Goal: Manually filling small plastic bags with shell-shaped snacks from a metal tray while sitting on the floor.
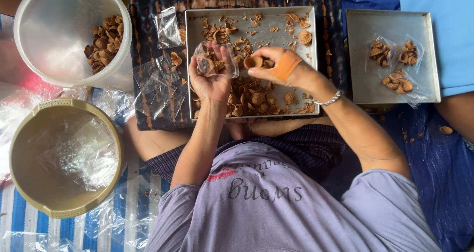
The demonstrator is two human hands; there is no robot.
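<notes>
Bag: small clear bag (216, 59) with a few snacks inside, held over the tray (190, 59).
Left hand: left hand (212, 81), fingers curled shut around the bag.
Right hand: right hand (279, 67), fingers pinching one shell-shaped snack (254, 62) just beside the bag's mouth.
Tray: loose snacks heaped under both hands.
Second tray: second tray (360, 59) to the right, three filled bags.
Buckets: white bucket (59, 15) with snacks, tan bucket (29, 183) with empty bags, both left.
</notes>
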